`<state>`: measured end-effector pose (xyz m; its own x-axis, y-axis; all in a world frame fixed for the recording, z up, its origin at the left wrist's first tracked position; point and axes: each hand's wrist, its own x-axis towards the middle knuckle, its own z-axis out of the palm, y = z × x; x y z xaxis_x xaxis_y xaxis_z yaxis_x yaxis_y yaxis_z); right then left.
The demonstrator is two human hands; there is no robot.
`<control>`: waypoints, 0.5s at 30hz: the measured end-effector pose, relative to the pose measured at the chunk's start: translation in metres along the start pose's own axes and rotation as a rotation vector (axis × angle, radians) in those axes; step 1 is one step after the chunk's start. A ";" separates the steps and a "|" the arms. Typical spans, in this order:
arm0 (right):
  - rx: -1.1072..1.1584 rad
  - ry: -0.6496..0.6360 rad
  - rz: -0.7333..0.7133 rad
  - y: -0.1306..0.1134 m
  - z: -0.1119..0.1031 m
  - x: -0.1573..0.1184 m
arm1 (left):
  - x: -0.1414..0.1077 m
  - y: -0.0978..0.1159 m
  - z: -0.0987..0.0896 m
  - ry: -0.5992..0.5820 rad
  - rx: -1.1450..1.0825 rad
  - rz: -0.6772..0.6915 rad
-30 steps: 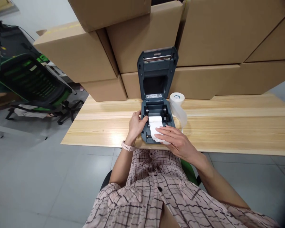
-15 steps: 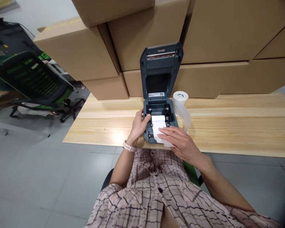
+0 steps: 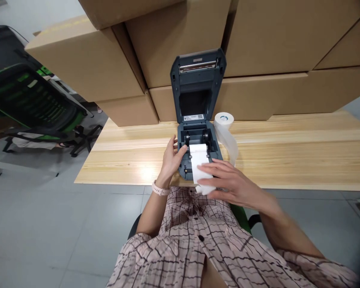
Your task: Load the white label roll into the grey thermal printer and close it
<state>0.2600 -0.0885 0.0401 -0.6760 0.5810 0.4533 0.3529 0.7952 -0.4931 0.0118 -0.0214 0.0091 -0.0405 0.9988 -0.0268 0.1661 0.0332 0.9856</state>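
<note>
A dark grey label printer [image 3: 183, 162] stands near the table's front edge with its lid [image 3: 198, 84] raised and leaning back. Inside it, a white paper strip [image 3: 198, 161] runs forward over the front, and its end hangs curled past the table edge. My left hand [image 3: 171, 160] grips the printer's left side, thumb on the rim and fingers along the outer wall. Over the strip's lower part, my right hand [image 3: 228, 182] has its fingers spread, slightly blurred; whether they touch the paper I cannot tell.
A white paper roll [image 3: 223, 119] with a loose tail stands right of the printer on the wooden table [image 3: 288, 156]. Stacked cardboard boxes [image 3: 264, 44] line the back. A black and green office chair [image 3: 39, 100] stands at left, with part of a person nearby.
My right hand's fingers have spread and lifted from lying flat on the strip. The strip lies straighter, its end hanging lower in front. My left hand stays on the printer; the view shifted slightly.
</note>
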 end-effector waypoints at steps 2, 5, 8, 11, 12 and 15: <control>0.100 0.096 -0.039 0.006 -0.030 0.018 | -0.016 -0.004 -0.001 0.008 -0.058 -0.017; -0.059 0.672 0.134 0.042 -0.078 0.081 | -0.044 -0.013 -0.002 -0.011 -0.109 -0.028; 0.087 0.799 0.324 0.095 -0.111 0.166 | -0.066 -0.020 -0.005 -0.010 -0.105 -0.062; 0.255 0.626 0.404 0.127 -0.121 0.224 | -0.081 -0.022 -0.012 -0.021 -0.085 -0.111; 0.282 0.584 0.410 0.127 -0.119 0.230 | -0.084 -0.022 -0.016 -0.019 -0.084 -0.122; 0.302 0.613 0.293 0.102 -0.100 0.200 | -0.090 -0.018 -0.030 0.042 -0.087 -0.115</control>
<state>0.2258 0.1266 0.1549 -0.0678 0.8246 0.5617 0.2097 0.5621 -0.8000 -0.0168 -0.1134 -0.0014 -0.0959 0.9862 -0.1348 0.0722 0.1420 0.9872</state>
